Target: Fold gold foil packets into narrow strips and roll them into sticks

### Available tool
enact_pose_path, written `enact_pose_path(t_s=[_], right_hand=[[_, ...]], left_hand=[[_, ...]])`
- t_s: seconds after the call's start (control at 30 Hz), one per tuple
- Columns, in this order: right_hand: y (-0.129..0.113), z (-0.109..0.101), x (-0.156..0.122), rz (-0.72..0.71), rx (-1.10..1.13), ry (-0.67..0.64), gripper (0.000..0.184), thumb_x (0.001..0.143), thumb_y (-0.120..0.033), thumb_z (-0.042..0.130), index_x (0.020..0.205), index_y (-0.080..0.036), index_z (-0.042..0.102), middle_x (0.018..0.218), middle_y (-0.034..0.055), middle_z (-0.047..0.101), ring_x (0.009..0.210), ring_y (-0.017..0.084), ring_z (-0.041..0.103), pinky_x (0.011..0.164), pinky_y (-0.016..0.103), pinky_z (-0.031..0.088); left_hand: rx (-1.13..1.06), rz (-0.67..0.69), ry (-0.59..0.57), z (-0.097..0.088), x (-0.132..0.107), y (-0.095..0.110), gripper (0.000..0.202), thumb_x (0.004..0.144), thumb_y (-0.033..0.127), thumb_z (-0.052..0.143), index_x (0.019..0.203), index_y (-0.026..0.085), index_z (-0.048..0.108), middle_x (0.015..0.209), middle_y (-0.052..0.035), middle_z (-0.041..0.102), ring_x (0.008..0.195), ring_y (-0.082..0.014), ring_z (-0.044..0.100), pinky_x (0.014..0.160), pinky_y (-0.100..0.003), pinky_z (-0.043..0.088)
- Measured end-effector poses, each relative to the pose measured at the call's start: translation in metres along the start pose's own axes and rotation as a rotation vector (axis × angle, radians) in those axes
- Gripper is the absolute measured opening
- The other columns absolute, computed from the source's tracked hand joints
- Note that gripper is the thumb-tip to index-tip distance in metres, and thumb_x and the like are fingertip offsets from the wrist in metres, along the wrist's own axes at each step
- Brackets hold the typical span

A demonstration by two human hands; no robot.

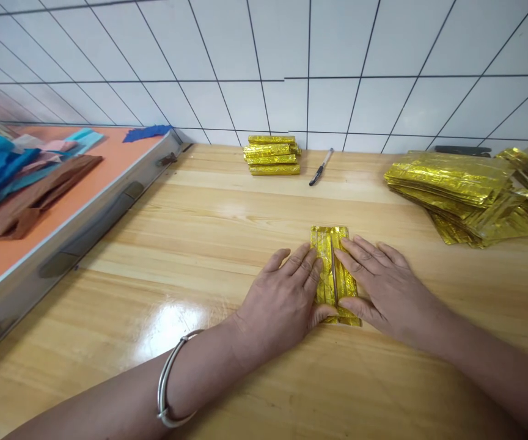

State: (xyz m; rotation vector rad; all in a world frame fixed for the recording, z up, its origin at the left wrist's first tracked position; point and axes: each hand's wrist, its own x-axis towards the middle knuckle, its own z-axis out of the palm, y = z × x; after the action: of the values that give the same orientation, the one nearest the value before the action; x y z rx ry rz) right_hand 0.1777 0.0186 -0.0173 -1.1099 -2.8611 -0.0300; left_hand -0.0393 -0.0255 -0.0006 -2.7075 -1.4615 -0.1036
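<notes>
A folded sheet of gold foil paper (327,244) lies flat on the wooden table, its two sides turned in toward a seam down the middle. My left hand (286,299) presses on its left side with fingers stretched out and the thumb near the bottom edge. On the right side rests my right hand (381,287), fingers spread and thumb beside the seam. Neither hand grips the paper; both lie on top of it and cover parts of its edges.
Several rolled or folded gold pieces (273,156) are stacked by the tiled wall (337,107). Beside them lies a pen (321,168). A pile of gold foil sheets (451,183) is at right. An orange-topped case (108,159) with blue and brown crepe-like paper (35,201) stands at left.
</notes>
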Motion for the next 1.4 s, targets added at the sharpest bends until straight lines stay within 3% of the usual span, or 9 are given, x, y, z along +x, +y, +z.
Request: enact_pose_path(t_s=[0.17, 0.4, 0.63, 0.9, 1.0, 1.2, 1.4], right_hand=[[0.002, 0.002, -0.001, -0.017, 0.002, 0.000, 0.068, 0.090, -0.056, 0.034, 0.144, -0.015, 0.030, 0.148, 0.0155, 0.033, 0.137, 0.032, 0.024, 0.106, 0.055, 0.024], [0.002, 0.001, 0.000, -0.019, -0.007, -0.004, 0.063, 0.091, -0.054, 0.034, 0.142, -0.017, 0.035, 0.148, 0.0161, 0.033, 0.137, 0.032, 0.025, 0.105, 0.056, 0.024], [0.002, 0.002, -0.001, -0.017, -0.007, -0.005, 0.062, 0.091, -0.054, 0.034, 0.141, -0.018, 0.037, 0.148, 0.0162, 0.034, 0.136, 0.033, 0.026, 0.104, 0.056, 0.024], [0.003, 0.000, 0.000, -0.020, 0.011, 0.003, 0.062, 0.090, -0.054, 0.036, 0.142, -0.019, 0.035, 0.148, 0.0157, 0.034, 0.136, 0.033, 0.026, 0.103, 0.056, 0.026], [0.003, 0.000, 0.000, -0.027, 0.005, 0.010, 0.063, 0.090, -0.054, 0.036, 0.142, -0.018, 0.035, 0.147, 0.0160, 0.034, 0.136, 0.033, 0.027, 0.103, 0.056, 0.026], [0.001, -0.001, -0.001, -0.012, -0.005, -0.003, 0.065, 0.091, -0.056, 0.032, 0.141, -0.015, 0.037, 0.147, 0.0160, 0.034, 0.136, 0.033, 0.026, 0.104, 0.056, 0.025], [0.001, -0.002, -0.001, -0.010, 0.010, -0.006, 0.065, 0.090, -0.055, 0.034, 0.144, -0.018, 0.031, 0.149, 0.0145, 0.032, 0.137, 0.032, 0.024, 0.105, 0.055, 0.024]], left_hand=[[0.007, -0.027, -0.025, -0.002, -0.004, -0.002, 0.068, 0.093, 0.058, 0.025, 0.133, 0.008, 0.045, 0.140, -0.0142, 0.044, 0.135, -0.0289, 0.033, 0.108, -0.046, 0.026], [-0.016, -0.005, -0.027, -0.002, -0.002, -0.003, 0.067, 0.091, 0.059, 0.029, 0.133, 0.009, 0.043, 0.146, -0.0157, 0.034, 0.139, -0.0283, 0.025, 0.107, -0.043, 0.027], [-0.074, 0.014, -0.021, -0.002, 0.002, -0.006, 0.070, 0.087, 0.065, 0.030, 0.127, 0.010, 0.047, 0.139, -0.0186, 0.044, 0.133, -0.0302, 0.035, 0.105, -0.044, 0.028], [-0.094, 0.015, 0.037, 0.000, 0.014, -0.006, 0.040, 0.094, 0.044, 0.038, 0.112, 0.012, 0.055, 0.139, -0.0151, 0.045, 0.135, -0.0262, 0.034, 0.104, -0.041, 0.032], [-0.125, 0.039, 0.027, 0.002, 0.016, -0.005, 0.039, 0.094, 0.041, 0.039, 0.118, 0.014, 0.052, 0.142, -0.0120, 0.042, 0.135, -0.0240, 0.033, 0.105, -0.040, 0.032], [-0.119, 0.017, -0.035, 0.005, 0.013, -0.007, 0.056, 0.095, 0.046, 0.031, 0.141, 0.014, 0.031, 0.148, -0.0113, 0.032, 0.138, -0.0247, 0.028, 0.107, -0.042, 0.029], [-0.059, -0.032, -0.056, 0.003, 0.011, -0.004, 0.061, 0.095, 0.050, 0.026, 0.140, 0.010, 0.035, 0.147, -0.0142, 0.032, 0.139, -0.0271, 0.025, 0.109, -0.044, 0.026]])
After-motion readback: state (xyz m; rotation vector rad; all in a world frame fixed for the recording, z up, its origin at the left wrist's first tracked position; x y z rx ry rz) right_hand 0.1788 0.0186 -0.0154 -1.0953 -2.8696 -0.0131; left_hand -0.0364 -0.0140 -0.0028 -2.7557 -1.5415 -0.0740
